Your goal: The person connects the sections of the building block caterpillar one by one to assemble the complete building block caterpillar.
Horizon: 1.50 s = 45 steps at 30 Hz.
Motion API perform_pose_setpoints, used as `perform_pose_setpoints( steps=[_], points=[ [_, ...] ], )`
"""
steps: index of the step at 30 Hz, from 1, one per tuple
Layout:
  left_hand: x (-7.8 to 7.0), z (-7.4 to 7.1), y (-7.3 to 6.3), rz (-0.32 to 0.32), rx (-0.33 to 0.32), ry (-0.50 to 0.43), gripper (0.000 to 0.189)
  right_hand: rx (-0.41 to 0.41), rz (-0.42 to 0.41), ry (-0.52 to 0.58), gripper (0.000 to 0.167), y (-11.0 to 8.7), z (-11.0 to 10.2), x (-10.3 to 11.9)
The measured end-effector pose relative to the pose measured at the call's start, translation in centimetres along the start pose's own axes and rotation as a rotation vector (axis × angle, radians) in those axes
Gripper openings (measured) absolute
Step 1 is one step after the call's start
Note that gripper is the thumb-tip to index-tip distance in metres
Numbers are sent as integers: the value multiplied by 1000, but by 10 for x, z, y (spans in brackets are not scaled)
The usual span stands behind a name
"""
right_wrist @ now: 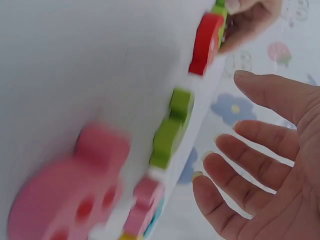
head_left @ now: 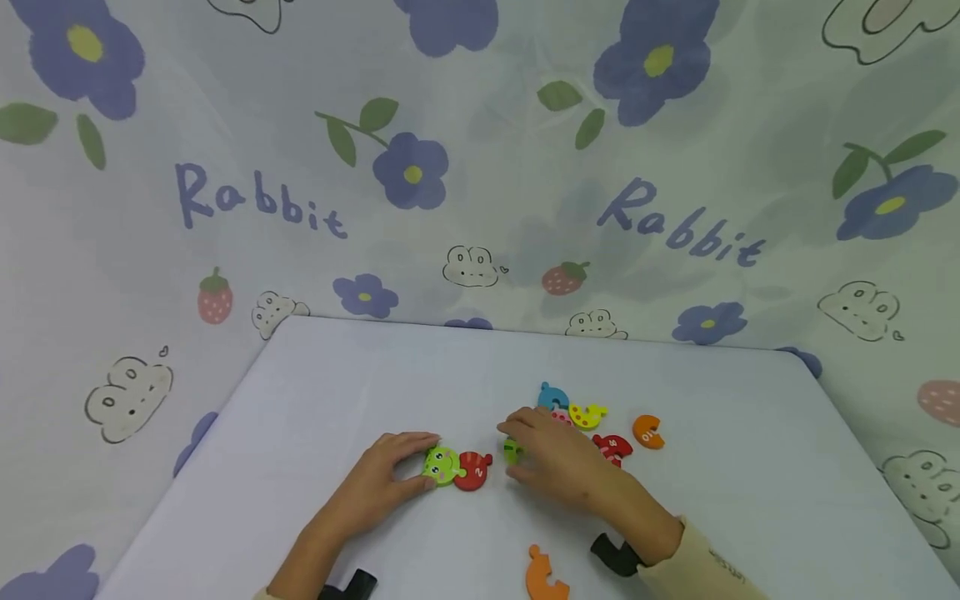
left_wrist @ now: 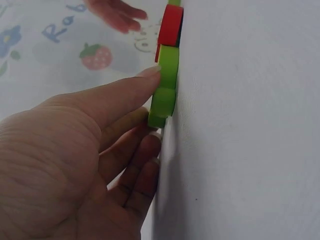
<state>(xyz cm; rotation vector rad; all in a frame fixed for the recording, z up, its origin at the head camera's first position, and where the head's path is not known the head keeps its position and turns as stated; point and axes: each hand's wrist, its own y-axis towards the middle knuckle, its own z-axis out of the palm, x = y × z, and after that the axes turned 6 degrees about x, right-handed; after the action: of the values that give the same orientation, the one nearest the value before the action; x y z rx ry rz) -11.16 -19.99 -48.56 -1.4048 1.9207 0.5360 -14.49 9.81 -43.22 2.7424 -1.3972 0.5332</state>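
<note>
My left hand (head_left: 386,479) holds a green puzzle piece with a smiling face (head_left: 441,465), thumb at its near side and fingers at its far side. A red striped piece marked 2 (head_left: 472,471) adjoins the face piece on its right. My right hand (head_left: 558,458) reaches over the table with its fingers apart and loosely bent. Close by its fingertips lies a green piece (head_left: 513,451), partly covered by the hand in the head view. In the right wrist view a gap shows between the fingers and that green piece (right_wrist: 167,137).
Beyond my right hand lie blue (head_left: 553,395), yellow (head_left: 587,416) and pink (head_left: 561,416) pieces. Red (head_left: 613,448) and orange (head_left: 648,432) pieces lie to its right. Another orange piece (head_left: 546,577) is at the near edge. A patterned cloth hangs behind the white table (head_left: 375,375).
</note>
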Motion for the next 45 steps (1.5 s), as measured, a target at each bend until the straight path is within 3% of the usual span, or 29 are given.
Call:
perform_pose_setpoints(
  steps=[6, 13, 19, 24, 29, 33, 39, 45],
  points=[
    [-1, -3, -2, -8, -3, -12, 56, 9, 51, 26, 56, -18, -7, -15],
    [-2, -1, -2, -34, -4, -28, 57, 77, 69, 69, 59, -43, -1, -13],
    [-2, 0, -2, -37, 0, -29, 57, 180, -51, 29, 58, -70, 10, 3],
    [-2, -1, -2, -38, 0, -35, 57, 368, -114, -50, 58, -79, 26, 19],
    [-2, 0, -2, -35, -4, -35, 57, 415, -128, -88, 51, -82, 37, 23],
    [-1, 0, -1, -27, 0, -36, 58, 436, -90, -20, 46, -82, 38, 24],
    [0, 0, -1, -17, -4, -25, 58, 465, 33, 70, 52, -78, 32, 28],
    [-1, 0, -1, -22, -3, -36, 58, 395, 124, 203, 44, -78, 27, 30]
  ],
)
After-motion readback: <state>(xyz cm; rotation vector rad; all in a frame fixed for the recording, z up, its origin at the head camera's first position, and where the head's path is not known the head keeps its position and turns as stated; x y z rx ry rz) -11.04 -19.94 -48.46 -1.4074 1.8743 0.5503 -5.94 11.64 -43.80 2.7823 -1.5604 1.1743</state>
